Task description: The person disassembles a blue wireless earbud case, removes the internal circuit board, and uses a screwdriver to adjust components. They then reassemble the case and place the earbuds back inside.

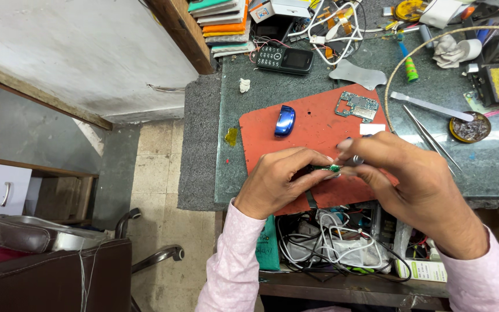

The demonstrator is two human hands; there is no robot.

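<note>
- Cluttered repair bench under me: a dark green stone-look worktop [492,167] with a red rubber work mat [319,124] laid on it, cables spilling out of the open shelf below.
- My left hand [278,185] is narrowed to a pinch, thumb and fingers closed on a small green circuit board strip [331,168], held just above the near edge of the mat.
- My right hand [417,179] is curled tight round a thin metal-tipped tool [356,159]; its tip meets the strip right where my left fingertips end.
- That little strip looks feather-light, thin and stiff, and I judge it fragile: best taken by its bare edges, not on the face with its tiny parts, and with no bending.
- It would likely slip easily from a loose pinch, so my grip stays on its left end, leaving the right end free for the tool.
- Further up the mat lies a shiny blue curved plastic shell [285,120], well apart from my hands.
- A bigger green phone circuit board [357,106] rests at the mat's top right corner, a small white tag just below it.
- Off the mat: a black keypad phone [284,59] near a tangle of white wires, and a grey metal prying plate [358,73].
- To my right, long steel tweezers [431,138] and a flat metal spatula [431,106] lie on the worktop beside a round tin.
</note>
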